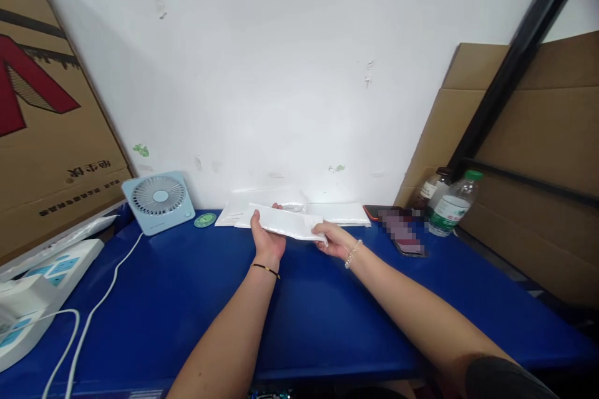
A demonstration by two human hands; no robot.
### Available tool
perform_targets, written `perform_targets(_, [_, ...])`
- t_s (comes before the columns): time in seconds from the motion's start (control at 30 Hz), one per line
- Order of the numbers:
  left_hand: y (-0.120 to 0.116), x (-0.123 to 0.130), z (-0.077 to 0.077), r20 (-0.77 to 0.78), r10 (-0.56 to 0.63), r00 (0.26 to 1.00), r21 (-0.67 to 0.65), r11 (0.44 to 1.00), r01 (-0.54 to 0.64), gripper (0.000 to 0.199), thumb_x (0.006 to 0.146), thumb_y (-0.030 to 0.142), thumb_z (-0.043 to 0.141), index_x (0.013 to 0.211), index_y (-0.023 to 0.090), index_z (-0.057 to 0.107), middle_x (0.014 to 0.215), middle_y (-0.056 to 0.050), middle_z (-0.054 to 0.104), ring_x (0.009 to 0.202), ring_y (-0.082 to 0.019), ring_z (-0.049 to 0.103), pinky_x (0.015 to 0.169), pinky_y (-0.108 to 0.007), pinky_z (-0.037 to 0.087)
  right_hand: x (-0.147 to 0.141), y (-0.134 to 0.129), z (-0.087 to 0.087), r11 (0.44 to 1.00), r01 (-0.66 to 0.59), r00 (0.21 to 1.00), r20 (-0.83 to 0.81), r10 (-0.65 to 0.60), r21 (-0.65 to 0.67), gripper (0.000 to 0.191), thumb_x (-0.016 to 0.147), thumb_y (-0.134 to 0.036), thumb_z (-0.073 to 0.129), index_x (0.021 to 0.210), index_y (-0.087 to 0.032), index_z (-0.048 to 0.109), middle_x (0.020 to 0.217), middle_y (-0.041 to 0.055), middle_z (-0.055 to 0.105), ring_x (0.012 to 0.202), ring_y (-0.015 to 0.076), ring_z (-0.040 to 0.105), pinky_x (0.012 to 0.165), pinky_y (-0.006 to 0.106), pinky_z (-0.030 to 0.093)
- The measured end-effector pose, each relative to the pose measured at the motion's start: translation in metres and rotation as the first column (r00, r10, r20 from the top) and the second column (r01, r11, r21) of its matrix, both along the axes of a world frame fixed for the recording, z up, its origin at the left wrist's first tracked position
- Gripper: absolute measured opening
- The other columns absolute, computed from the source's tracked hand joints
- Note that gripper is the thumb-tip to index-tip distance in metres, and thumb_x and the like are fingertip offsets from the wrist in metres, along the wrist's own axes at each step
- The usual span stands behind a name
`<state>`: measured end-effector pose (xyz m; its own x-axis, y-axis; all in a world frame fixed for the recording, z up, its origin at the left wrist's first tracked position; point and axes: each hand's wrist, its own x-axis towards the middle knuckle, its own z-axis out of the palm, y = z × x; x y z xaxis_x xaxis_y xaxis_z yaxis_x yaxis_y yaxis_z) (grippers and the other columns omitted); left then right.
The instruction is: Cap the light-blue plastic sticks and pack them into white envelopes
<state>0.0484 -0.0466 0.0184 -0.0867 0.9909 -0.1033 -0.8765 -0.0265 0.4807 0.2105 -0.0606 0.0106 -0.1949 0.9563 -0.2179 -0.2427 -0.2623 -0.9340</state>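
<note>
Between my two hands is a flat white packet [290, 222] in what looks like clear plastic, held a little above the blue table. My left hand [269, 240] grips its left part, thumb on top and fingers behind or beneath. At the right end, my right hand [333, 240] pinches the corner between thumb and fingers. Behind it, against the wall, lie more flat white packets [341, 213], with a wider white sheet-like packet [266, 197] to the left. What is inside the packets cannot be made out.
On the blue table [327, 318], a light blue fan [159, 199] and green round disc [204, 220] stand left. A power strip [60, 280] with cables lies far left. Phone [405, 234], water bottle [453, 206] and brown bottle [428, 190] are right. Cardboard flanks both sides.
</note>
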Motion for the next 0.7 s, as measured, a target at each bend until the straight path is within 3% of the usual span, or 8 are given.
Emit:
perform_targets(0.07, [-0.003,0.007,0.0,-0.057,0.075,0.996,0.008,0.997,-0.075,0.032,0.078,0.042,0.056,0.105,0.024,0.056,0.086,-0.001,0.065,0.088,-0.018,0.064,0.082,-0.03,0.051,0.02,-0.01,-0.012,1.0,0.025,1.0,0.008,-0.025,-0.009,0.039,0.059,-0.015,0.069,0.094,-0.021,0.052,0.07,-0.0008,0.061,0.05,0.011,0.054,0.037,0.019,0.038])
perform_targets(0.17, [-0.009,0.015,0.0,-0.109,0.146,0.983,0.098,0.986,-0.135,0.034,0.076,0.035,0.061,0.109,0.027,0.055,0.08,0.002,0.064,0.084,-0.016,0.064,0.082,-0.029,0.049,0.039,-0.014,-0.027,0.987,0.141,0.987,0.07,-0.146,0.078,0.045,0.057,-0.021,0.077,0.095,-0.021,0.052,0.075,-0.0011,0.061,0.055,0.0123,0.056,0.043,0.022,0.045])
perform_targets(0.3, [-0.023,0.019,0.009,-0.209,0.251,0.945,0.233,0.951,-0.201,0.036,0.073,0.032,0.068,0.106,0.023,0.058,0.091,-0.001,0.065,0.093,-0.016,0.062,0.085,-0.028,0.047,0.051,-0.008,-0.038,0.931,0.249,0.901,0.288,-0.324,0.268,0.031,0.065,-0.036,0.073,0.085,-0.019,0.057,0.068,-0.0018,0.057,0.056,0.0121,0.053,0.047,0.023,0.044])
perform_targets(0.43, [-0.035,0.022,0.021,-0.348,0.271,0.897,0.258,0.948,-0.187,0.035,0.072,0.033,0.071,0.102,0.022,0.06,0.1,-0.004,0.065,0.099,-0.018,0.06,0.086,-0.029,0.046,0.053,-0.007,-0.039,0.893,0.255,0.86,0.336,-0.385,0.371,0.031,0.077,-0.049,0.059,0.086,-0.02,0.062,0.089,0.0031,0.064,0.086,0.0174,0.059,0.079,0.031,0.048])
perform_targets(0.5, [-0.037,0.024,0.027,-0.361,0.284,0.888,0.267,0.944,-0.193,0.037,0.071,0.033,0.072,0.104,0.021,0.059,0.1,-0.004,0.065,0.099,-0.018,0.06,0.087,-0.03,0.046,0.053,-0.011,-0.035,0.896,0.172,0.876,0.353,-0.329,0.41,0.034,0.08,-0.051,0.055,0.095,-0.021,0.064,0.103,0.0042,0.064,0.101,0.0202,0.057,0.094,0.036,0.042])
perform_targets(0.57, [-0.038,0.027,0.033,-0.363,0.323,0.874,0.306,0.927,-0.216,0.04,0.071,0.034,0.072,0.106,0.022,0.057,0.101,-0.004,0.065,0.099,-0.018,0.061,0.088,-0.03,0.045,0.053,-0.015,-0.031,0.892,0.0,0.888,0.41,-0.208,0.453,0.043,0.079,-0.051,0.058,0.112,-0.023,0.061,0.117,0.0055,0.061,0.114,0.0221,0.052,0.102,0.039,0.035])
perform_targets(0.7, [-0.037,0.029,0.049,-0.398,0.367,0.841,0.392,0.897,-0.206,0.041,0.07,0.034,0.073,0.106,0.021,0.056,0.103,-0.004,0.065,0.098,-0.017,0.061,0.09,-0.03,0.044,0.053,-0.021,-0.027,0.836,-0.299,0.805,0.591,-0.038,0.461,0.081,0.062,-0.046,0.077,0.134,-0.023,0.045,0.133,0.0103,0.051,0.125,0.0267,0.044,0.108,0.043,0.029])
